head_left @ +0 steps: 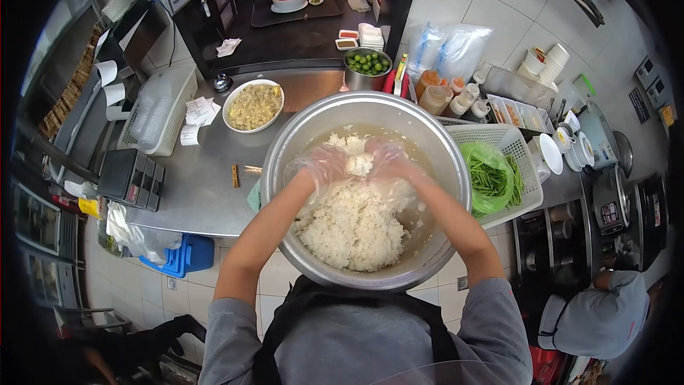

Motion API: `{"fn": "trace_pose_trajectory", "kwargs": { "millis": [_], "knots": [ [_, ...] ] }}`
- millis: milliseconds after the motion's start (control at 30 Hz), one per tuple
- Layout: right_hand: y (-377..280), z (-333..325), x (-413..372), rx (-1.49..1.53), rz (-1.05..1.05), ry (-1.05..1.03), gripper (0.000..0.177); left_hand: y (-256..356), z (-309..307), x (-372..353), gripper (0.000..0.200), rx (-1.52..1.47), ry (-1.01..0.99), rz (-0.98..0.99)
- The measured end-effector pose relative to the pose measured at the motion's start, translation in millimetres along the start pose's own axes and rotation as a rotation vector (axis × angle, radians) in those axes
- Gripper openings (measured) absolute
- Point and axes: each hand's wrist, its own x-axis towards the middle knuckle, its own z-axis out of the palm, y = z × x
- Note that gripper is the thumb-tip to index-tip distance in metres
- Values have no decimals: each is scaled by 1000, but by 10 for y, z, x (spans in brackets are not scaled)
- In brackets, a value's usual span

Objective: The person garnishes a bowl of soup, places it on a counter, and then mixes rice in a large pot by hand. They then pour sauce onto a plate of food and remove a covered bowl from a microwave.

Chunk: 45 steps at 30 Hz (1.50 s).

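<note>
A large metal basin in front of me holds a heap of cooked white rice. Both of my hands wear clear plastic gloves and are inside the basin, over the far part of the heap. My left hand curls around one side of a clump of rice, and my right hand cups the other side. The clump shows between them. My fingertips are partly hidden by rice and crinkled plastic. Bare metal with a wet-looking sheen shows around the heap.
A bowl of fried rice stands left of the basin on the steel counter. Green limes fill a metal pot behind it. At right are a basket with bagged green beans and sauce bottles. Other people are nearby.
</note>
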Motion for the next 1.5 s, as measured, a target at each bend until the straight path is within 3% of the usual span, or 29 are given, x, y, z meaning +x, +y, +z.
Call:
{"fn": "trace_pose_trajectory", "kwargs": {
  "millis": [133, 200, 233, 300, 333, 367, 467, 500, 600, 700, 900, 1000, 1100, 1167, 1233, 1333, 1433, 1500],
  "knots": [
    [507, 272, -31, 174, -222, -4, 105, 105, -5, -76, 54, 34, -4, 79],
    [641, 423, -2, 267, -262, 11, 112, -49, 294, 3, 52, -306, 71, 121],
    [521, 302, -80, 223, -147, -61, 110, -99, 396, 35, 51, -471, 99, 153],
    [98, -81, -242, 150, 106, -189, 105, 24, 294, 65, 49, -334, 40, 61],
    [115, -31, -251, 175, 121, -115, 97, 78, 241, 103, 48, -262, 16, 17],
    [174, 94, -237, 197, 132, -43, 88, 48, 274, 207, 64, -248, -43, -23],
    [425, 465, -139, 300, 183, 64, 68, 134, 83, 23, 77, -335, 88, 14],
    [427, 506, -143, 344, 200, 77, 62, 200, 22, -8, 83, -357, 41, -58],
    [324, 502, -229, 103, 176, 214, 49, 190, -136, 14, 82, -833, -92, 35],
    [199, 424, -294, -145, 145, 332, 43, 162, -37, 64, 79, -943, 81, -168],
    [118, 521, -254, -185, 42, 269, 43, 97, 105, 190, 70, -1131, 306, 261],
    [89, 361, -290, 143, 149, 46, 63, 298, -120, 17, 69, -1015, 156, -118],
    [162, 360, -323, 429, 109, 205, 72, 181, 66, 172, 73, -1069, 218, 6],
    [244, 209, -428, 702, 71, 8, 77, -5, 380, 356, 65, -766, 165, -203],
    [58, -31, -603, 560, 161, 42, 71, -11, 403, 350, 60, -456, 91, -250],
    [21, -112, -634, 681, 181, 56, 71, 95, 344, 190, 56, -195, 88, -65],
    [21, -60, -547, 1319, 47, 62, 71, -4, 579, 201, 51, -285, 308, 121],
    [2, -76, -516, 1453, 39, 80, 71, 123, 530, 160, 48, -274, 373, 203]
  ]
}}
